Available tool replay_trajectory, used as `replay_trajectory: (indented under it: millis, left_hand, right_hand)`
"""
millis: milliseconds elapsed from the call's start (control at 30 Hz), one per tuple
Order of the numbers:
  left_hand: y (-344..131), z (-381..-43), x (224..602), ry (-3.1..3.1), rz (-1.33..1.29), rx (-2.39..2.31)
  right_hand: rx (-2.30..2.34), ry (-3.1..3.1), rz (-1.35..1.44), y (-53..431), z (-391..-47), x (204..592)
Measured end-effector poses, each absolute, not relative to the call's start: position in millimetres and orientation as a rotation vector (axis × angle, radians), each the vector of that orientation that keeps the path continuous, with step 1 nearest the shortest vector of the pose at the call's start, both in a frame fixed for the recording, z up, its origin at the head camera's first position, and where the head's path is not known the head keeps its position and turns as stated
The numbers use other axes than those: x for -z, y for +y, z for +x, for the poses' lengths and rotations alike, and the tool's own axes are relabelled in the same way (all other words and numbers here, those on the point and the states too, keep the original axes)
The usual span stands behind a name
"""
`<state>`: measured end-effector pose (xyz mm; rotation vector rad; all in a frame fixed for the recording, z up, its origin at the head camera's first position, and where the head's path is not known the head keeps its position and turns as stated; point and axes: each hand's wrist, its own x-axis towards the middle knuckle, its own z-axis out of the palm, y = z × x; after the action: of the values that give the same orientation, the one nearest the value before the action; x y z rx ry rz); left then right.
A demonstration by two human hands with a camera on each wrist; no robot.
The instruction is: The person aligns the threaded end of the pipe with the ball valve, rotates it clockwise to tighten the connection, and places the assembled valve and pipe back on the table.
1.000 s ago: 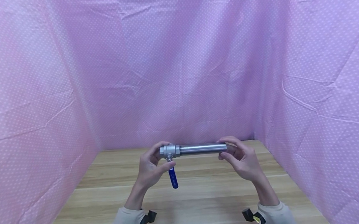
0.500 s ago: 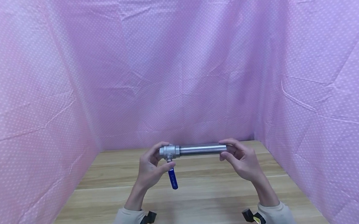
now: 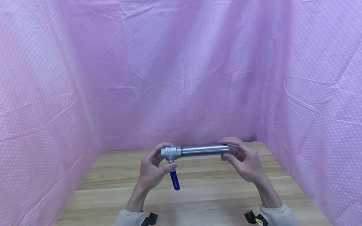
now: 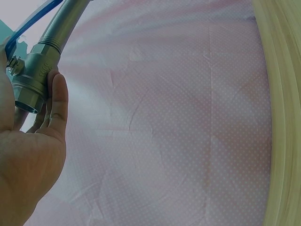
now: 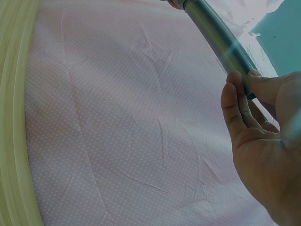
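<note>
A: Valve (image 3: 171, 152), steel, blue lever (image 3: 175, 180). Location?
B: Above the wooden table (image 3: 207, 192); left hand (image 3: 151, 172) clamped on it, fingers round the body, thumb at the lever.
A: Pipe (image 3: 204, 150), steel. Location?
B: Level, one end meeting the valve; right hand (image 3: 247, 164) clamped on the other, between fingers and thumb.

Txt on blue handle (image 3: 174, 180) & valve body (image 4: 36, 69) illeg.
</note>
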<state>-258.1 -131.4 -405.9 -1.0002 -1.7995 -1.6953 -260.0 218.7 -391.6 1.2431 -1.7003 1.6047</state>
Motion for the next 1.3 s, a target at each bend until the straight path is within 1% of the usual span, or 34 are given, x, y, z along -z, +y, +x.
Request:
replay_trajectory:
  millis: [233,567,967,1300]
  left_hand:
    - [-131.6,-258.9,406.4,-1.791,-1.01,1.7]
    - [-131.4,-257.7,405.8,-1.785,-1.017,1.689]
    - [-132.3,-258.9,407.6,-1.78,-1.017,1.688]
    - [-131.4,-257.9,404.9,-1.767,-1.028,1.695]
  right_hand:
    - [-1.59,-1.678,1.26,217.4,-259.7,391.0]
    - [-1.531,-1.79,1.144,218.6,-256.1,390.0]
    - [-1.479,-1.831,1.081,219.0,-255.6,391.2]
    - [-1.591,-1.688,1.241,218.2,-258.6,391.7]
